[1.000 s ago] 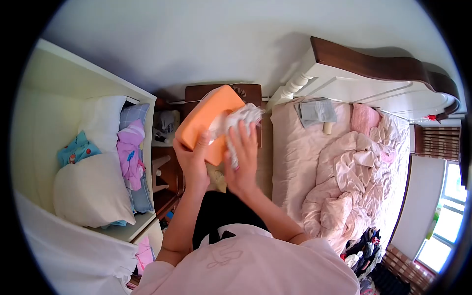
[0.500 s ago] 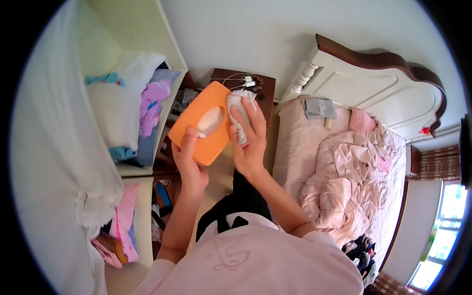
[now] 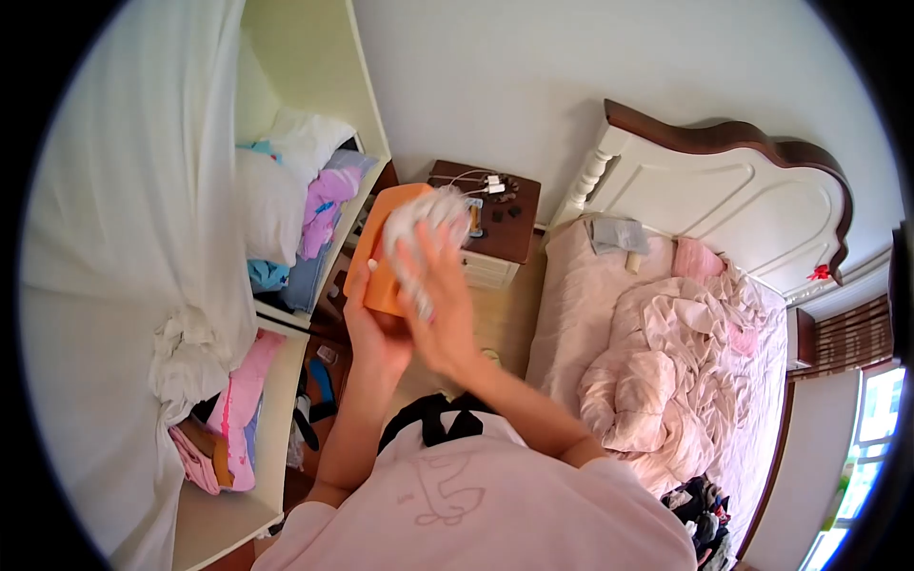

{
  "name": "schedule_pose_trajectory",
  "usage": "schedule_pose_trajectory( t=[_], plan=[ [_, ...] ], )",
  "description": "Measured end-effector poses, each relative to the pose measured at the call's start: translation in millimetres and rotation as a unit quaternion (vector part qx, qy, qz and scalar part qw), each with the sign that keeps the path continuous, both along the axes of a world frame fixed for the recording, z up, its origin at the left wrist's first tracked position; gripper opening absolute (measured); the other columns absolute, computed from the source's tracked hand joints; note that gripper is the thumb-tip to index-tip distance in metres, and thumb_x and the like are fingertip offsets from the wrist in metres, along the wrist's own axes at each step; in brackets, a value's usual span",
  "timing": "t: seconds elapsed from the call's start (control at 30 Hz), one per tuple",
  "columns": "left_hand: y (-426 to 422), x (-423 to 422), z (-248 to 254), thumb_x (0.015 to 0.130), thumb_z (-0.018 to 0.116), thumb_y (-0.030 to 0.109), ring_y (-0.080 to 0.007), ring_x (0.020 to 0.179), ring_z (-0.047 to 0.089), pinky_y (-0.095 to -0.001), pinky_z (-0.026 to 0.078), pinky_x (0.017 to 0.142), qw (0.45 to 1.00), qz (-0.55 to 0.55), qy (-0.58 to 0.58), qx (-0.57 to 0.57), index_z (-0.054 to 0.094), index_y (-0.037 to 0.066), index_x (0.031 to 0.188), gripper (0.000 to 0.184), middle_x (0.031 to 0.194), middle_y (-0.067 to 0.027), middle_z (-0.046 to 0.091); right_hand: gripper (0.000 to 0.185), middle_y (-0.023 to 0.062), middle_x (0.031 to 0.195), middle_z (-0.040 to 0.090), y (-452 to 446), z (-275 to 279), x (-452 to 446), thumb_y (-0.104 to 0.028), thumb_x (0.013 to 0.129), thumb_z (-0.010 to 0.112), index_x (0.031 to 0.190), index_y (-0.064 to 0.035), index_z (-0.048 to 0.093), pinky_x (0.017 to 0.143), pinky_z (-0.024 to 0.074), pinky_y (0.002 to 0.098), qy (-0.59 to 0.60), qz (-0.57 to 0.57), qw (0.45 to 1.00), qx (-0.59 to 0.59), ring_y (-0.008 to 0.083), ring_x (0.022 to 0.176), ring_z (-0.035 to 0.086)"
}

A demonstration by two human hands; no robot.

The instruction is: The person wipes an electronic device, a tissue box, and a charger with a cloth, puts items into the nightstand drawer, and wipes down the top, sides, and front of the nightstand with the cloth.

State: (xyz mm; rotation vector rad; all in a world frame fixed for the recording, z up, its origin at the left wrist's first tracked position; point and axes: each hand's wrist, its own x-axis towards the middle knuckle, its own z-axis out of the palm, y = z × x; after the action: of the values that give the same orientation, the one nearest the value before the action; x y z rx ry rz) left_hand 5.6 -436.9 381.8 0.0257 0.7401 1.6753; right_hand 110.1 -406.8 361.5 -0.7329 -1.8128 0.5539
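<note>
left hand [image 3: 381,333]: grip clamped on orange box [image 3: 383,288] | right hand [image 3: 443,314]: angled upward, grip holding pale cloth [image 3: 416,217]

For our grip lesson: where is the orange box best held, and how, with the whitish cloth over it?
Probably by the lower end of the orange box, the left hand coming from below: the box's flat-sided, tilted body offers an edge there, whereas the whitish cloth and right hand cover much of the broad face.
</note>
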Motion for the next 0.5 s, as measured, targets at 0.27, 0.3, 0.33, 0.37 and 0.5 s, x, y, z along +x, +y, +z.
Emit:
schedule_pose_trajectory(
  t=[0.27,0.3,0.33,0.37,0.5],
  plan=[
    [17.1,39.0,1.7,0.101,0.051,0.045,-0.0259,0.109,0.066,-0.0461,0.057,0.088,0.995,-0.08,0.022,-0.047,0.055,0.009,0.134,0.049,0.126,-0.0121,0.064,0.044,0.0173,0.157,0.039,14.5,2.8,66.0,-0.02,0.098,0.057,0.141,-0.0116,0.058,0.119,0.0258,0.0508,-0.023,-0.12,0.992,0.022,0.0391,0.145,0.033],
    [16.5,49.6,5.2,0.1,0.055,0.045,-0.0241,0.109,0.066,-0.0465,0.058,0.084,0.996,-0.086,0.019,-0.035,0.052,0.011,0.137,0.05,0.126,-0.01,0.064,0.043,0.0154,0.153,0.044,35.6,7.9,75.4,-0.022,0.099,0.057,0.14,-0.0096,0.058,0.116,0.0309,0.0468,0.078,-0.115,0.99,-0.028,0.0347,0.141,0.039],
    [15.6,52.9,1.9,0.099,0.056,0.045,-0.0242,0.11,0.066,-0.0465,0.058,0.083,0.993,-0.111,0.038,-0.021,0.052,0.012,0.137,0.05,0.127,-0.0097,0.064,0.042,0.0136,0.149,0.049,49.3,12.1,86.0,-0.024,0.1,0.057,0.139,-0.0076,0.057,0.113,0.0361,0.0428,0.179,-0.108,0.975,-0.081,0.0303,0.136,0.045],
    [16.8,52.8,-4.9,0.099,0.056,0.044,-0.0244,0.11,0.066,-0.0466,0.058,0.083,0.989,-0.135,0.058,-0.007,0.051,0.012,0.137,0.05,0.128,-0.0094,0.063,0.043,0.0119,0.145,0.052,55.3,17.8,100.6,-0.025,0.1,0.059,0.139,-0.006,0.057,0.11,0.0387,0.0398,0.215,-0.06,0.958,-0.177,0.0269,0.131,0.048],
    [44.5,51.7,4.4,0.099,0.056,0.046,-0.0271,0.114,0.065,-0.0471,0.059,0.082,0.968,-0.192,0.163,0.003,0.049,0.012,0.139,0.053,0.13,-0.0102,0.061,0.049,0.0013,0.114,0.063,64.5,23.6,126.1,-0.026,0.097,0.064,0.138,-0.0018,0.055,0.07,0.0384,0.0238,0.295,-0.018,0.91,-0.29,0.0062,0.084,0.049]
  ],
)
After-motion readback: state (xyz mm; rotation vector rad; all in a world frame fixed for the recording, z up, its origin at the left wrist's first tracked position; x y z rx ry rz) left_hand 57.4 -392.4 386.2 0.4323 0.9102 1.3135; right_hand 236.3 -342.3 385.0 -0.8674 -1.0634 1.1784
